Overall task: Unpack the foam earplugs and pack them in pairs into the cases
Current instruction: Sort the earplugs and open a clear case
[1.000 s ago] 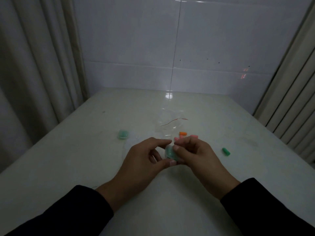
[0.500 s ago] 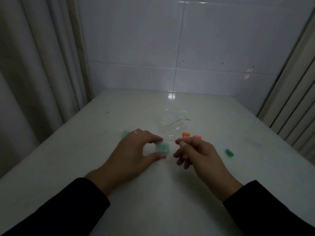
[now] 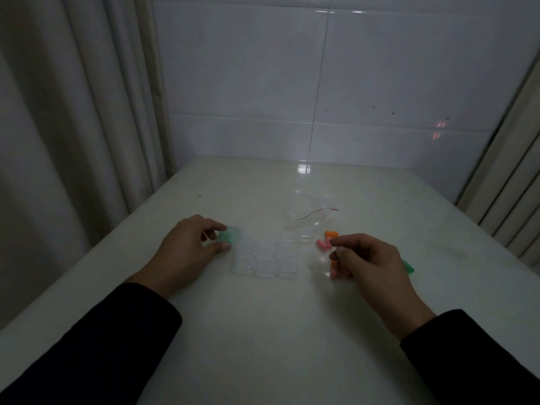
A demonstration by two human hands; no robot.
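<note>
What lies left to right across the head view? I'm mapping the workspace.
Left hand → green-filled case → clear empty cases → pink earplug → right hand → green earplug.

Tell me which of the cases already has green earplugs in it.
The green-filled case at the far left, pinched by the left hand. The clear cases beside it look empty.

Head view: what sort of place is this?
Probably a plain room at home, perhaps a utility or kitchen corner; I cannot tell for sure. A glossy white table stands against a white tiled wall, with pale curtains on the left.
</note>
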